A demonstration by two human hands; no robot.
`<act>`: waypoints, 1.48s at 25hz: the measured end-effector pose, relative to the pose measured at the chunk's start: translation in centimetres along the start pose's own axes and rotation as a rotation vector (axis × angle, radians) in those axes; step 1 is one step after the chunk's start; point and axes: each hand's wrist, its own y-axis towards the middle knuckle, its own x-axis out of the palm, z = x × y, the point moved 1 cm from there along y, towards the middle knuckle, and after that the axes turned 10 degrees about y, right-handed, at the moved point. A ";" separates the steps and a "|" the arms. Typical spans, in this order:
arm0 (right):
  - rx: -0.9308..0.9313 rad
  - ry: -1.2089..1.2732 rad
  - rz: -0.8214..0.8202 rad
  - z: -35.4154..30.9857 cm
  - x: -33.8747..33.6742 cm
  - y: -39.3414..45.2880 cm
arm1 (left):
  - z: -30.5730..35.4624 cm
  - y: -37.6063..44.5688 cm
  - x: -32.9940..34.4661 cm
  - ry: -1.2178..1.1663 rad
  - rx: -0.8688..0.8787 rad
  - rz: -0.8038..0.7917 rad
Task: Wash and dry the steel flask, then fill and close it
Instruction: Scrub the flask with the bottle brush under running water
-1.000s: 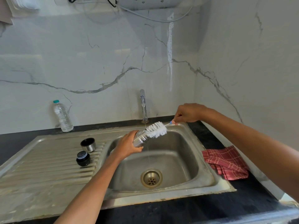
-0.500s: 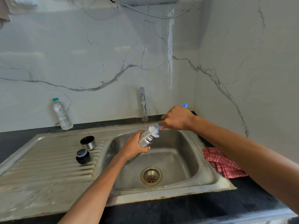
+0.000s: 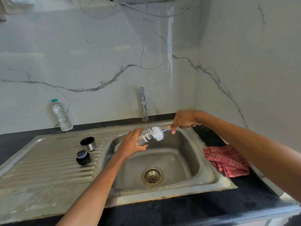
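while a thin stream of water [image 3: 145,126] runs from the tap [image 3: 143,101] onto its neck, the steel flask [image 3: 145,136] lies tilted on its side above the sink basin [image 3: 182,162], mouth pointing right. the left hand [image 3: 132,143] is wrapped tight around the flask's body, covering most of it. the right hand [image 3: 184,120] is closed on the blue handle of a bottle brush [image 3: 157,133], whose white bristle head sits at the flask's mouth, mostly outside it. water falls from the flask toward the drain [image 3: 152,176].

on the ribbed drainboard [image 3: 40,165] to the left stand the steel cup lid [image 3: 87,144], open side up, and just in front of it the black stopper [image 3: 83,157]; the two are close but apart. a clear plastic water bottle [image 3: 61,115] with a teal cap stands upright on the dark counter [image 3: 179,209] against the marble wall. a red checked cloth [image 3: 227,160] lies crumpled on the counter just right of the sink rim.
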 end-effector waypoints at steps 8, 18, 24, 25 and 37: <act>-0.761 -1.289 0.466 0.8 0.3 -0.7 | 0.0 -0.2 -1.2 -0.182 -0.013 -0.216; -0.451 -1.109 0.291 -1.8 1.0 0.9 | 0.5 -0.5 -0.8 -0.190 -0.039 -0.137; 0.103 -0.072 -0.114 -1.8 1.7 2.8 | 1.9 -0.2 -0.1 -0.001 0.022 -0.042; 0.156 0.007 -0.159 -1.2 1.2 2.7 | 1.7 -0.3 -0.2 0.021 0.026 -0.015; -0.986 -1.293 0.805 2.0 0.9 1.6 | 0.2 -0.2 -0.9 -0.262 -0.060 -0.230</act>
